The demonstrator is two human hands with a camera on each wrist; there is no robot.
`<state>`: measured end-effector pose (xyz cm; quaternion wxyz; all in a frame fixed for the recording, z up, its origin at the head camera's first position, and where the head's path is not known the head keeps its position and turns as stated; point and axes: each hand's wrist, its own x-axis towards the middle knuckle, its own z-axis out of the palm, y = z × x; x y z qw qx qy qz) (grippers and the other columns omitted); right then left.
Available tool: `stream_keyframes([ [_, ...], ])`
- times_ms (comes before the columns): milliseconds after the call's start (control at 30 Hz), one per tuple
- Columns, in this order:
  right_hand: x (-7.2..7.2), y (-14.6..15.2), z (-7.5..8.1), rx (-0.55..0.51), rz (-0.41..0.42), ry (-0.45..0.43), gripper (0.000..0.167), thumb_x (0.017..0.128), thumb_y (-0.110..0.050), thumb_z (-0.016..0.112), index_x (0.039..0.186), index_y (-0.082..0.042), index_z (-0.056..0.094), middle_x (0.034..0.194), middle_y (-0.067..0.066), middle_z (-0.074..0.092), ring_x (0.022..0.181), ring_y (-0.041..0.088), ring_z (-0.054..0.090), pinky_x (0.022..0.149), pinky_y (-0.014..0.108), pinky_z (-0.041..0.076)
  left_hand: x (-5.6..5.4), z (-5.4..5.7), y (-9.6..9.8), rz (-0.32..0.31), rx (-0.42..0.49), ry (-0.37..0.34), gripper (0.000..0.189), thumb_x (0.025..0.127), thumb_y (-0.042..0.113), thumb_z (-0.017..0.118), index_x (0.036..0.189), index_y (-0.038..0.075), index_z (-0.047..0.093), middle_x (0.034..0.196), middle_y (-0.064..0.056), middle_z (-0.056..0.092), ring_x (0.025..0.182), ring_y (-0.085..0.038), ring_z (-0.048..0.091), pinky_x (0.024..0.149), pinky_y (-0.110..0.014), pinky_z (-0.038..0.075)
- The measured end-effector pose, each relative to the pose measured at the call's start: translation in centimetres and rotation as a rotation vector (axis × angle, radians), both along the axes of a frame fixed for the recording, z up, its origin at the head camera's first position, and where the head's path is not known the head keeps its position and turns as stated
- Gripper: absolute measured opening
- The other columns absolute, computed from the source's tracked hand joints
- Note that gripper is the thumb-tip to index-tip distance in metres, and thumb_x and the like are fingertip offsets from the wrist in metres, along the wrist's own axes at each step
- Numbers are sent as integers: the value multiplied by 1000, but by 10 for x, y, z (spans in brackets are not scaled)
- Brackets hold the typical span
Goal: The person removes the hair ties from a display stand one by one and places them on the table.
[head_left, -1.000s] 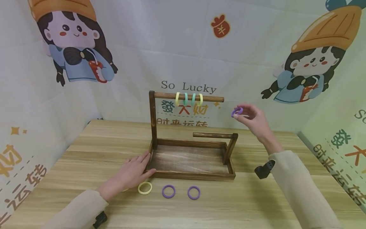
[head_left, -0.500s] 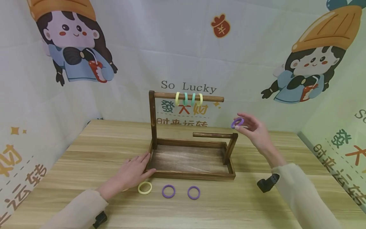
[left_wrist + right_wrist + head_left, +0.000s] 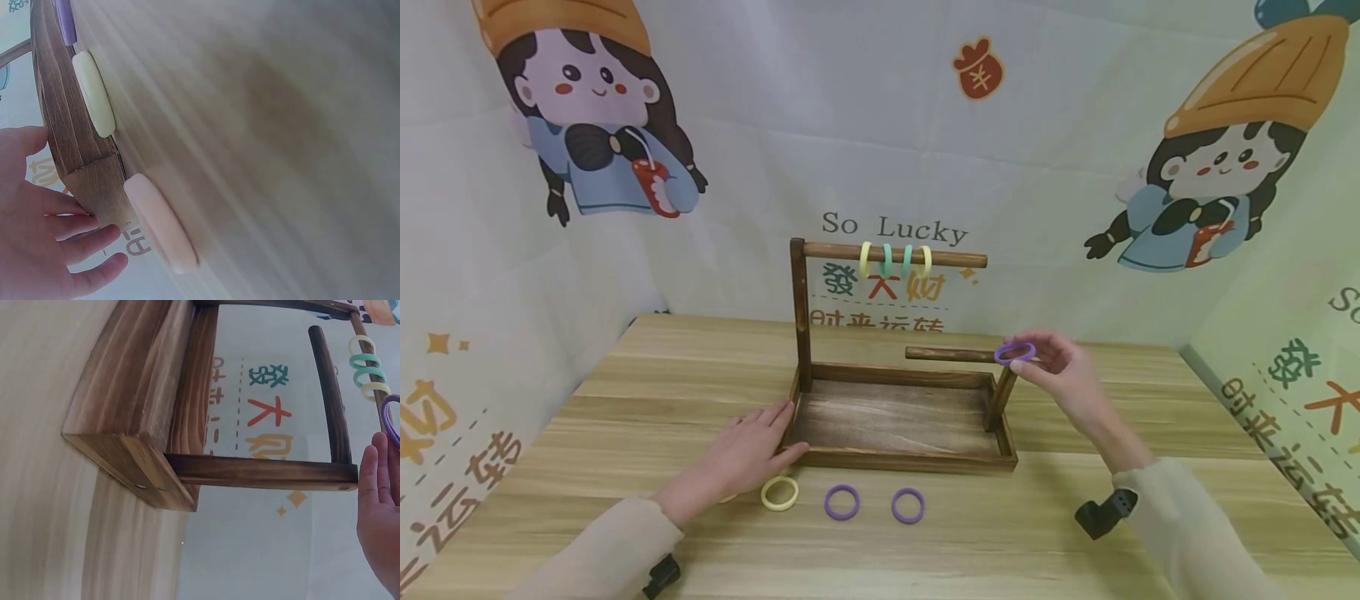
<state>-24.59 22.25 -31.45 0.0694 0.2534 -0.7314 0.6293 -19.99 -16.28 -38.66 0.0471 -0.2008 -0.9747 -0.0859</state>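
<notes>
My right hand (image 3: 1063, 371) pinches a purple ring (image 3: 998, 357) between thumb and fingers. The ring is tilted nearly flat and overlaps the top of the short right post (image 3: 1002, 400) in the head view. My left hand (image 3: 748, 450) rests on the left end of the brown wooden tray stand (image 3: 895, 460), its fingers spread. On the stand's tall upper bar (image 3: 831, 249) hang two yellow rings (image 3: 927, 262) and two green rings (image 3: 887, 260). The short lower bar (image 3: 943, 354) carries no ring and points left from the right post.
In front of the stand, a yellow ring (image 3: 780, 507) and two purple rings (image 3: 842, 517) lie on the wooden table (image 3: 985, 542). A peach ring (image 3: 161, 225) lies near my left hand, mostly hidden in the head view. A printed cloth (image 3: 760, 125) hangs behind.
My right hand has come down with the purple ring, from beside the upper bar's end to the top of the right post. The left hand has stayed in place.
</notes>
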Motion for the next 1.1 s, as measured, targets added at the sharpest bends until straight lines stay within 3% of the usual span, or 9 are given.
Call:
stream_keyframes([
  [100, 4, -1, -4, -6, 45, 25, 30, 82, -4, 61, 109, 4, 51, 105, 9, 59, 91, 16, 57, 77, 24, 46, 0, 0, -1, 0, 0, 0, 65, 89, 43, 45, 130, -7, 37, 133, -22, 35, 115, -41, 37, 89, -58, 28],
  [133, -7, 5, -19, -35, 97, 41, 31, 82, -7, 62, 111, 2, 52, 106, 9, 59, 92, 16, 56, 78, 24, 46, 0, 0, -1, 0, 2, 2, 65, 89, 43, 45, 130, -7, 37, 132, -23, 35, 115, -41, 37, 88, -58, 28],
  [267, -1, 3, -25, -47, 161, 42, 32, 83, -7, 62, 112, -1, 52, 109, 13, 57, 93, 18, 57, 78, 24, 46, -1, -1, -1, -3, 0, 7, 65, 89, 43, 45, 130, -7, 37, 132, -23, 35, 115, -41, 37, 88, -58, 29],
  [333, 3, 2, -29, -38, 174, 18, 32, 83, -5, 61, 113, 1, 51, 109, 14, 56, 94, 20, 57, 79, 26, 45, -1, -1, -1, -3, -1, 4, 65, 89, 43, 45, 130, -7, 37, 132, -23, 35, 115, -42, 37, 88, -59, 29],
  [367, 18, -6, -17, -1, 141, -1, 32, 83, -3, 60, 113, 3, 50, 108, 14, 56, 93, 20, 57, 78, 26, 46, -2, -1, -1, -3, -4, 4, 65, 89, 44, 45, 130, -7, 37, 132, -23, 35, 115, -41, 37, 88, -58, 29],
  [533, 29, -14, -23, 11, 183, -63, 32, 83, 2, 57, 113, 6, 47, 109, 13, 55, 96, 25, 55, 82, 31, 45, -2, -2, -1, -2, -4, 7, 66, 89, 44, 45, 130, -7, 37, 133, -22, 35, 114, -42, 37, 88, -58, 29],
  [700, 35, -18, -34, -2, 242, -79, 33, 82, 4, 57, 114, 7, 46, 111, 15, 54, 99, 29, 54, 81, 32, 45, -2, -2, 0, -1, -3, 10, 66, 89, 44, 45, 130, -7, 37, 133, -22, 35, 114, -41, 38, 88, -58, 29],
  [867, 39, -21, -44, -13, 291, -74, 34, 81, 7, 57, 113, 11, 45, 109, 18, 54, 94, 24, 56, 76, 32, 47, -1, -1, 0, 0, -1, 9, 65, 89, 43, 45, 130, -7, 37, 133, -22, 35, 114, -42, 38, 87, -58, 29],
  [1100, 45, -25, -58, 14, 320, -139, 37, 79, 5, 60, 112, 13, 46, 102, 31, 51, 86, 20, 58, 75, 33, 48, -2, -2, 0, 4, -1, 0, 65, 89, 43, 45, 130, -6, 37, 133, -22, 35, 115, -41, 37, 88, -58, 29],
])
